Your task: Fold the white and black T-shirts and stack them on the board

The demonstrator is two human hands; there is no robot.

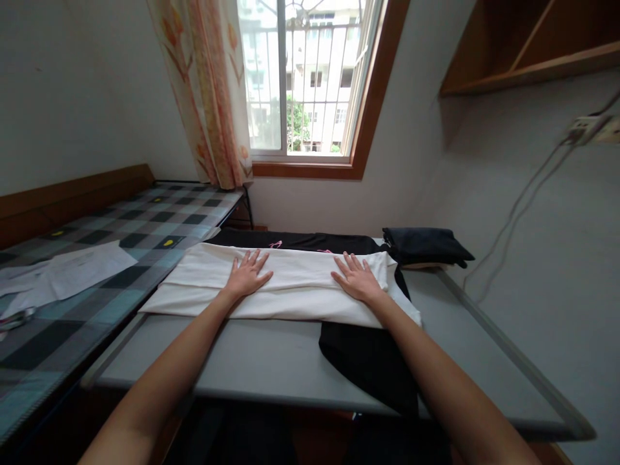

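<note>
A long white cloth point(290, 301), folded lengthwise, lies across the grey table point(271, 355). My left hand point(247, 274) rests flat on its left half with the fingers spread. On the right half my right hand point(356, 276) also lies flat, fingers apart. Neither hand grips anything. Black fabric point(320, 241) with small pink marks shows along the far side of the white cloth, and a black piece point(368, 361) comes out from under it toward the table's front edge, beside my right forearm.
A folded dark item point(426, 245) sits at the table's back right corner. Left of the table is a checkered bed point(111, 226) with white papers point(77, 270). Cables point(513, 216) hang down the right wall, and a wooden shelf point(533, 68) is above.
</note>
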